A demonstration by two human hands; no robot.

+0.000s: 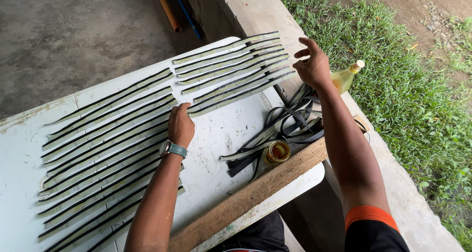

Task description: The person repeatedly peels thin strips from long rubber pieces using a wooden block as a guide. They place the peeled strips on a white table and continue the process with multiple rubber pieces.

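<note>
Two groups of long, thin green-and-black strips lie flat on the white desk (pixel 231 134) in front of you, each laid out side by side in slanted rows. The larger group (pixel 103 153) fills the left half of the desk, running from the near left edge up toward the middle. The smaller group (pixel 233 67) sits at the far right corner, its strips reaching to the far edge.

Your left hand (pixel 180 125) rests knuckles-up on the desk at the right end of the larger group, fingers curled under and pressing down on the ends of the strips there; you cannot tell whether anything is pinched inside them. A watch with a teal band (pixel 172 148) sits on that wrist.

Your right hand (pixel 312 65) hovers above the right edge of the desk, just past the tips of the smaller group, fingers spread loosely and holding nothing.

Under that forearm, a loose tangle of unsorted strips (pixel 290 126) lies heaped at the right edge, well apart from the tidy rows. A small round jar with amber contents (pixel 278 151) stands touching the near end of the heap, beside a wooden plank (pixel 246 200) that lies along the near edge. A plastic bottle of yellow liquid (pixel 345 77) lies beyond the right edge, beside the concrete ledge (pixel 255 11) and grass (pixel 418 109).
</note>
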